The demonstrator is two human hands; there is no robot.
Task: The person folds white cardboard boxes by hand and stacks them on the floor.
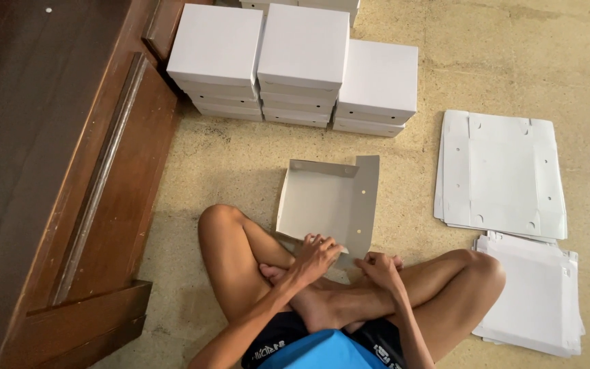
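Bare speckled stone floor (240,160) is lying open between the half-folded white cardboard box (319,201) and the stacks of finished white cardboard boxes (295,65) ahead. Dark wooden furniture (104,205) is walling off the left. Flat white cardboard blanks (503,171) are crowding the right, with a narrow floor strip between.

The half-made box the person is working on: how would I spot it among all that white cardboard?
Start at the person sitting cross-legged on the speckled floor. Right in front of the crossed legs, both the left hand and the right hand press on the near edge of the half-folded box. Unlike the closed stacked boxes behind and the flat sheets to the right, it is an open tray with one flap sticking up.
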